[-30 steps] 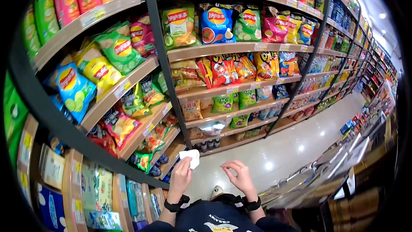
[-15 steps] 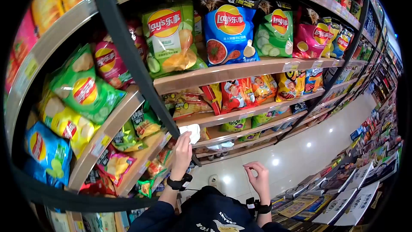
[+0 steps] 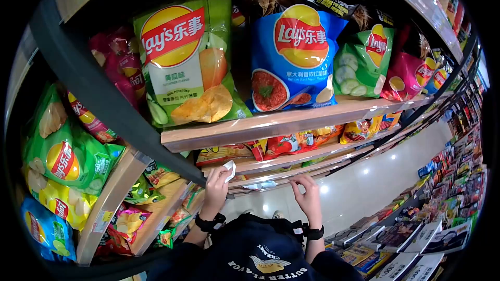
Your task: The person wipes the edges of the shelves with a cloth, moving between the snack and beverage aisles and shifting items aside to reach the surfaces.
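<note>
My left hand point(image 3: 214, 193) is closed on a folded white tissue point(image 3: 229, 170), whose edge sticks out past the fingertips. It is just below the black shelf post point(image 3: 156, 145). My right hand point(image 3: 307, 198) hovers over the aisle with fingers curled toward the thumb, and nothing shows in it. Neither hand touches a chip bag. On the shelf ahead stand a green cucumber-flavour bag point(image 3: 190, 67), a blue Italian red meat flavour bag point(image 3: 294, 62) and a smaller green bag point(image 3: 362, 62).
The wooden shelf edge point(image 3: 291, 125) runs across in front. Below it are red and yellow snack bags point(image 3: 289, 147). To the left, another shelf holds green point(image 3: 65, 156), yellow and blue bags. Magazines point(image 3: 401, 237) line the right side of the tiled aisle point(image 3: 359, 177).
My view has moved closer to the shelf, so the bags look larger. My right hand has moved up slightly, nearer the left. The tissue stays in my left hand, now seen more edge-on.
</note>
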A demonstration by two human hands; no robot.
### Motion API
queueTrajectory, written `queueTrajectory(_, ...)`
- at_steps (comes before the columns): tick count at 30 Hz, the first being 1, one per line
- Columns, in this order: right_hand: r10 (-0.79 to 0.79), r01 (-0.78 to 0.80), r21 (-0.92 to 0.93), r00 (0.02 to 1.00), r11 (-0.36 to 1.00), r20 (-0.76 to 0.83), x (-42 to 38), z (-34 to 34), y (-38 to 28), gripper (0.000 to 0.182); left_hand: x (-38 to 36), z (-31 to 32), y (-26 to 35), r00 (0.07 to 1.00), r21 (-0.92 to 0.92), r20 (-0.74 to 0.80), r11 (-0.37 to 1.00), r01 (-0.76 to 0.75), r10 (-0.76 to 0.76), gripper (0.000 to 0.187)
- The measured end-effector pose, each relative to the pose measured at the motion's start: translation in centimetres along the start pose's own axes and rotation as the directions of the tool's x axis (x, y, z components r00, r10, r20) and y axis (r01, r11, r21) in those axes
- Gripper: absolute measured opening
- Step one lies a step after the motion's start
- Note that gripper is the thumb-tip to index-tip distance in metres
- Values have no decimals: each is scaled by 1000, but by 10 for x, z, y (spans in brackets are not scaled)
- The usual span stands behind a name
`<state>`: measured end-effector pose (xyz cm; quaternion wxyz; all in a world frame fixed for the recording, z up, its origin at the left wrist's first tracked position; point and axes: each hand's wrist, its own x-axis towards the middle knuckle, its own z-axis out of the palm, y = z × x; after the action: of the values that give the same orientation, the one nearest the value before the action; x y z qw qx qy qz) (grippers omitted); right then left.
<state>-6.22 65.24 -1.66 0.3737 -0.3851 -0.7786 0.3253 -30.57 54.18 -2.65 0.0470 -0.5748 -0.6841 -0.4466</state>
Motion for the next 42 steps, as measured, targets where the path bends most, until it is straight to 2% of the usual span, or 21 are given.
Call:
queueTrajectory(4, -62, 67, -66, 995, 996, 76, 21, -7, 26, 9, 3, 18, -2, 999, -22, 9, 999, -31, 31, 25)
queueTrajectory(6, -91, 95, -64, 994, 993, 57, 31, -12, 36, 10, 8, 29, 7, 999, -36, 39, 999, -15, 16, 25)
queueTrajectory(9, -33, 35, -24, 998, 999, 56, 38, -22, 43, 10, 11, 48, 17, 996, -45, 79, 998, -43, 47, 27)
queueTrajectory(13, -56, 55, -80, 998, 995, -10, 37, -30, 57, 24, 17, 85, 36, 996, -97, 62, 993, -63, 69, 28)
queueTrajectory(14, -34, 36, -72, 999, 997, 21, 34, -35, 57, 37, 21, 94, 42, 995, -113, 63, 992, -64, 72, 26)
queueTrajectory(17, 60, -61, 27, 997, 998, 37, 31, -46, 46, 47, 27, 118, 56, 986, -142, 113, 984, -110, 126, 31)
queueTrajectory(18, 35, -35, 6, 997, 999, 70, 29, -47, 54, 55, 30, 125, 61, 980, -156, 131, 979, -129, 150, 35)
queueTrajectory(20, 40, -33, -55, 991, 998, 126, 28, -48, 61, 56, 38, 138, 70, 972, -173, 148, 973, -156, 182, 41)
queueTrajectory(23, 7, 3, -72, 991, 997, 135, 31, -46, 62, 57, 39, 155, 77, 980, -178, 117, 974, -139, 161, 28)
queueTrajectory(26, -4, 21, -116, 990, 993, 144, 35, -47, 62, 54, 42, 155, 81, 982, -173, 109, 976, -134, 154, 27)
queueTrajectory(28, -5, 35, -180, 986, 983, 166, 38, -47, 55, 51, 42, 153, 83, 978, -161, 139, 978, -130, 153, 35)
queueTrajectory(31, 50, 48, -393, 971, 918, 234, 45, -49, 36, 48, 39, 143, 82, 983, -119, 144, 988, -101, 118, 35)
queueTrajectory(34, -17, 160, -536, 965, 829, 262, 43, -33, 40, 46, 31, 125, 74, 992, -84, 101, 994, -69, 77, 32)
queueTrajectory(36, -16, 231, -665, 950, 711, 313, 47, -21, 37, 47, 24, 106, 60, 997, -64, 49, 996, -57, 60, 30)
queueTrajectory(39, 22, 200, -805, 967, 559, 255, 48, 7, 36, 48, 2, 77, 30, 998, 0, 7, 998, 56, -56, 30)
queueTrajectory(40, 22, 218, -857, 966, 468, 258, 51, 16, 35, 36, -1, 67, 22, 996, 5, -28, 996, 86, -86, 27)
queueTrajectory(42, 22, 267, -887, 955, 376, 297, 56, 28, 32, 26, -7, 48, 14, 986, 30, -66, 987, 158, -156, 26)
